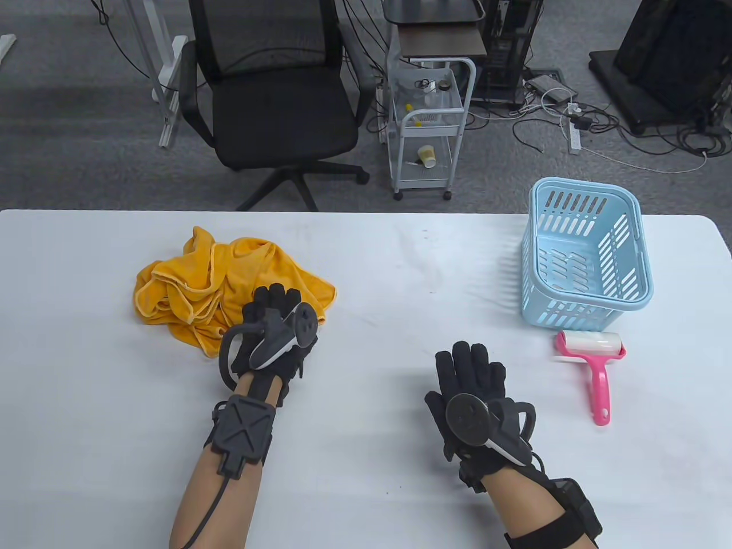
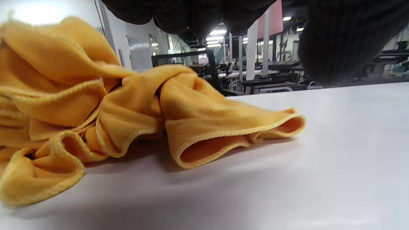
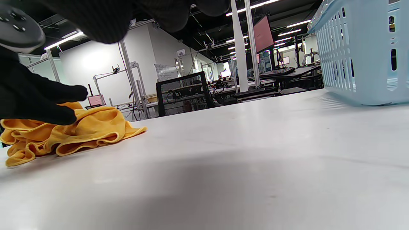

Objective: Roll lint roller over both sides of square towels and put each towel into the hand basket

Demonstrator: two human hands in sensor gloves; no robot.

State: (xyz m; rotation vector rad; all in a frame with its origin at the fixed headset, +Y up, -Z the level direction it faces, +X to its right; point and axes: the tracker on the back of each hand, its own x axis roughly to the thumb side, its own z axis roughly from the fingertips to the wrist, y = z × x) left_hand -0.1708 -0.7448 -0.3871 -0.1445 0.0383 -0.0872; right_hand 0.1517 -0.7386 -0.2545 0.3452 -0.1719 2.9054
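A crumpled pile of yellow square towels [image 1: 194, 289] lies on the left of the white table. My left hand [image 1: 277, 297] reaches over the pile's near right edge with fingers extended, gripping nothing. From the left wrist view the towels [image 2: 127, 105] lie just below the gloved fingers [image 2: 191, 16]. From the right wrist view the left hand [image 3: 38, 102] rests at the top of the towels [image 3: 89, 131]. My right hand [image 1: 469, 357] hovers flat and empty over bare table. The pink lint roller [image 1: 592, 354] lies right of it, in front of the empty light blue hand basket [image 1: 572, 314].
The white table [image 1: 372, 297] spans the view, with the basket wall [image 3: 364, 54] near its right end. Behind the far edge stand a black office chair [image 1: 274, 103] and a small white cart [image 1: 429, 120].
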